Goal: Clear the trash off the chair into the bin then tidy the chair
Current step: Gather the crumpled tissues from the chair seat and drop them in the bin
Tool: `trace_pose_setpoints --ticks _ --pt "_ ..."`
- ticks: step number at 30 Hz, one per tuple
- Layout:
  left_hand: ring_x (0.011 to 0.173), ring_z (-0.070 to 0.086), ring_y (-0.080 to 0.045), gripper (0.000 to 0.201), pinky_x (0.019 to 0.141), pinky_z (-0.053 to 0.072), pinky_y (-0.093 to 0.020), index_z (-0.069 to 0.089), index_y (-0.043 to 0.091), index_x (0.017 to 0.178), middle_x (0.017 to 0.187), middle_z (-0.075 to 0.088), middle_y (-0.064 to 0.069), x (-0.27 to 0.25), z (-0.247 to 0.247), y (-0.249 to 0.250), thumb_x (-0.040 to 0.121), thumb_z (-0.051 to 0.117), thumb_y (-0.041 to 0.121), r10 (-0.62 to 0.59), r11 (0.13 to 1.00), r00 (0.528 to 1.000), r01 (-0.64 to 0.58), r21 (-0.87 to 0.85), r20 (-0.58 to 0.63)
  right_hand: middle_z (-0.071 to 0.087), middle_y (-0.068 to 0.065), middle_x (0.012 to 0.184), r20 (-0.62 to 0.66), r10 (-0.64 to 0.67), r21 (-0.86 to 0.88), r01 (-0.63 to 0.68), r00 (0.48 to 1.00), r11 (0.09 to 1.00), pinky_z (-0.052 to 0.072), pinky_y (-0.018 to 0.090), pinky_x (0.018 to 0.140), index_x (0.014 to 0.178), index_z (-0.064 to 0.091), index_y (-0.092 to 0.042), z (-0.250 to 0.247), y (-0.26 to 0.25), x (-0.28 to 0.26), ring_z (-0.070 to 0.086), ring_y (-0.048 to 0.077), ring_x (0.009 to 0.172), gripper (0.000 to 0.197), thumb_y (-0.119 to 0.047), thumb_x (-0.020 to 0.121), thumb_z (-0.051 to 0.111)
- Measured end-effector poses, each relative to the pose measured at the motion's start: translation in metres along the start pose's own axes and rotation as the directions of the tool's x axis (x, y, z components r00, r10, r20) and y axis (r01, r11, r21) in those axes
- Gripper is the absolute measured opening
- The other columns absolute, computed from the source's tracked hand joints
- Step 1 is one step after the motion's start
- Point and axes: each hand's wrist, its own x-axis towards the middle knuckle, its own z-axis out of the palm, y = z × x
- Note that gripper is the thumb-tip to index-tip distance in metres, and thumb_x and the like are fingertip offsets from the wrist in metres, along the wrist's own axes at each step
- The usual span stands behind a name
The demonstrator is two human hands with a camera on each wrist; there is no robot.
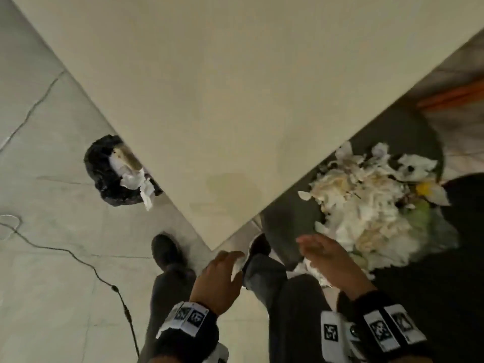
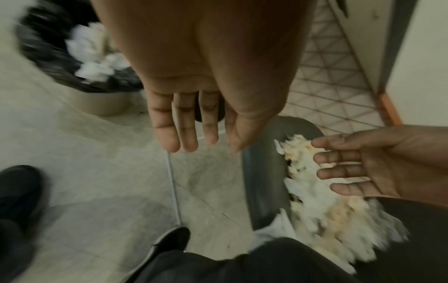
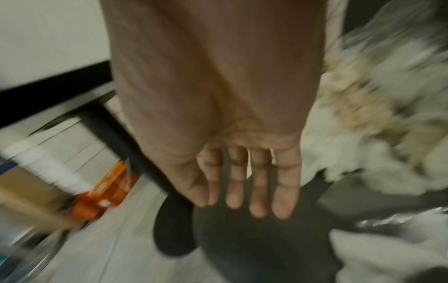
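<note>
On the pale tiled floor (image 1: pixel 52 231), far left, the round beige bin with a black liner (image 1: pixel 115 171) already holds crumpled white paper, its mouth facing up. A large cream table (image 1: pixel 235 87) separates it from the rest. The left hand (image 1: pixel 220 281) hangs empty, its grip apart. The right hand (image 1: pixel 330 260), fingers spread, reaches toward the heap of white and yellowish paper trash (image 1: pixel 366 205), likely to scoop. The heap runs lengthwise across the dark grey rounded chair seat (image 1: pixel 288 221).

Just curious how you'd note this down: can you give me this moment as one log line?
left hand: open, empty | right hand: open, over trash pile | chair: still littered | bin: partly filled
</note>
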Motion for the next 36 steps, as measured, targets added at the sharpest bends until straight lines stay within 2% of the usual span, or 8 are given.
trace_pose_setpoints --ticks 4,11,15,21,25,30,33,36 --pt "0.121 0.053 -0.025 0.048 0.1 0.045 -0.036 0.043 0.034 0.138 0.145 0.039 0.001 0.038 0.022 0.087 0.092 0.055 0.027 0.134 0.984 0.988 -0.142 0.105 0.083 0.061 0.007 0.103 -0.362 0.219 0.136 -0.181 0.906 0.974 0.049 0.024 0.074 0.097 0.062 -0.017 -0.065 0.059 0.003 0.062 0.024 0.095 0.02 -0.011 0.081 0.071" --pt "0.117 0.055 -0.036 0.075 0.102 0.045 -0.044 0.028 0.042 0.144 0.151 0.017 -0.004 0.1 0.098 0.155 0.085 0.058 0.007 0.037 0.83 0.837 -0.33 0.45 0.545 0.05 0.008 0.131 0.007 0.437 0.131 -0.434 0.9 0.891 0.047 0.034 0.096 0.132 0.047 -0.014 -0.052 0.153 0.027 0.052 0.028 0.12 0.072 -0.033 0.072 0.082" --pt "0.125 0.051 -0.034 0.078 0.104 0.046 -0.042 0.015 0.045 0.146 0.157 0.018 -0.001 0.117 0.133 0.153 0.09 0.057 0.01 -0.02 0.793 0.825 -0.331 0.511 0.564 0.055 0.004 0.131 0.049 0.419 0.173 -0.42 0.907 0.891 0.045 0.045 0.103 0.13 0.048 -0.022 -0.003 0.225 0.064 0.048 0.031 0.127 0.125 -0.084 0.025 0.074" --pt "0.112 0.061 -0.029 0.062 0.097 0.051 -0.04 0.033 0.044 0.136 0.148 0.026 0.006 0.13 0.147 0.151 0.086 0.065 0.026 0.026 0.803 0.859 -0.322 0.501 0.511 0.04 0.014 0.14 0.038 0.42 0.171 -0.42 0.907 0.891 0.04 0.039 0.107 0.132 0.041 -0.014 -0.024 0.188 0.055 0.042 0.032 0.128 0.081 -0.03 0.065 0.085" --pt "0.115 0.058 -0.029 0.041 0.094 0.048 -0.038 0.049 0.026 0.127 0.132 0.051 -0.004 0.135 0.157 0.162 0.088 0.062 0.028 -0.022 0.741 0.9 -0.278 0.612 0.436 0.03 0.013 0.144 0.112 0.383 0.117 -0.395 0.917 0.911 0.031 0.041 0.113 0.14 0.031 -0.016 -0.024 0.183 0.052 0.029 0.034 0.135 0.09 -0.033 0.068 0.083" --pt "0.118 0.055 -0.031 0.035 0.099 0.046 -0.039 0.063 0.025 0.12 0.133 0.051 -0.004 0.138 0.162 0.177 0.085 0.065 0.027 -0.037 0.773 0.912 -0.234 0.59 0.41 0.032 0.013 0.141 -0.045 0.446 0.293 -0.415 0.894 0.861 0.04 0.03 0.102 0.133 0.042 -0.015 -0.016 0.18 0.05 0.042 0.031 0.127 0.069 -0.023 0.075 0.078" --pt "0.121 0.053 -0.029 0.033 0.104 0.043 -0.037 0.062 0.022 0.122 0.142 0.042 -0.001 0.136 0.163 0.175 0.089 0.058 0.027 -0.021 0.813 0.939 -0.184 0.552 0.344 0.043 0.014 0.132 -0.103 0.431 0.416 -0.355 0.896 0.837 0.046 0.032 0.098 0.11 0.054 -0.018 -0.011 0.179 0.05 0.052 0.032 0.117 0.038 -0.014 0.076 0.072" --pt "0.117 0.055 -0.026 0.03 0.1 0.045 -0.036 0.059 0.024 0.121 0.138 0.039 0.001 0.13 0.165 0.168 0.091 0.057 0.023 -0.011 0.819 0.949 -0.172 0.548 0.315 0.062 0.012 0.099 -0.094 0.427 0.501 -0.328 0.899 0.801 0.055 0.04 0.081 0.08 0.051 -0.026 -0.011 0.186 0.053 0.064 0.031 0.09 0.023 -0.009 0.077 0.066"
